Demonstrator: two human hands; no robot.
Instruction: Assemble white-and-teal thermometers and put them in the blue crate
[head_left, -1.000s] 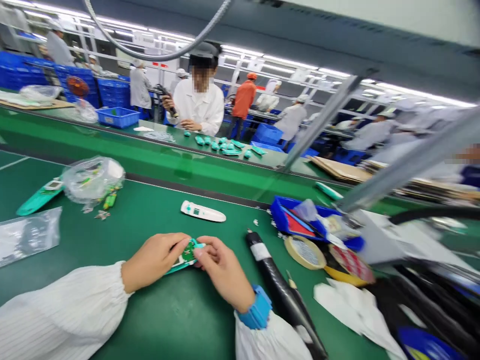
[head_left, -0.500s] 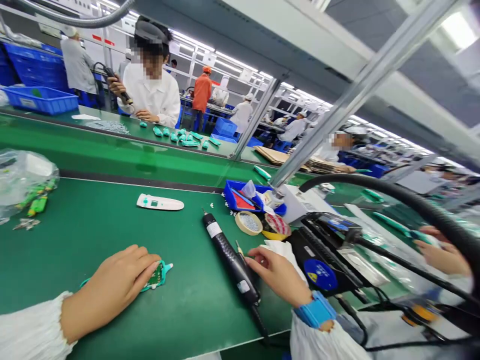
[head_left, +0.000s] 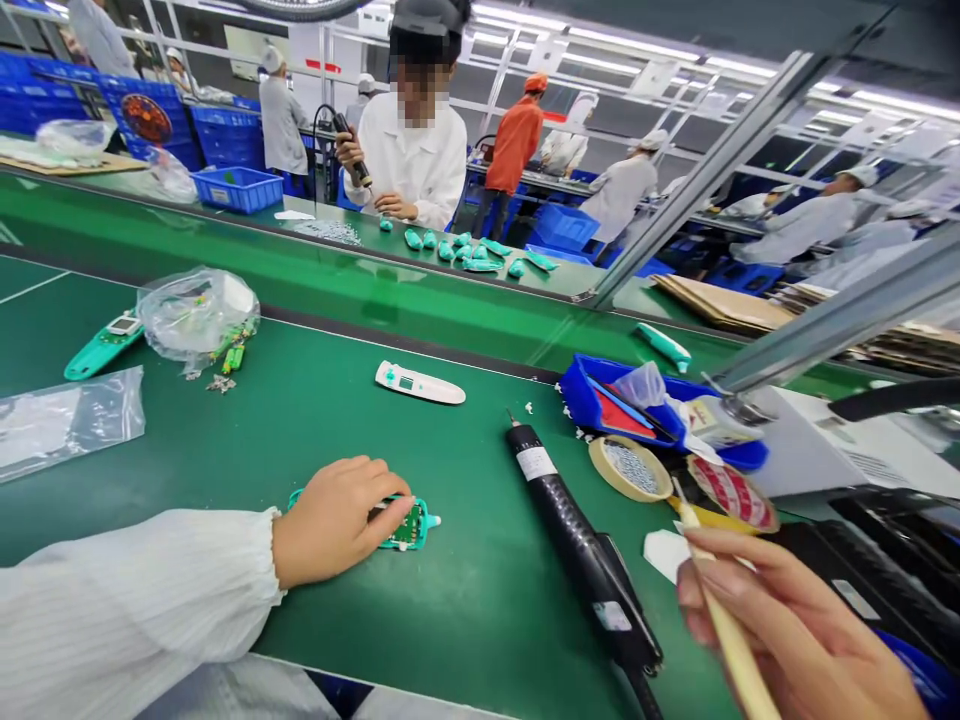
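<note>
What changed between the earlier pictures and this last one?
The right hand left the board, moved right and took a slim wooden-handled tool, now raised near the camera. The left hand stayed on the green circuit board. The black electric screwdriver and white casing stayed where they lay.

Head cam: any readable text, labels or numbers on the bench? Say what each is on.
White label on the black electric screwdriver: too small to read.
Red-and-white printed tape roll: print too blurred to read.
White plastic device: small display, nothing legible.
No word, brand or number is readable.
</note>
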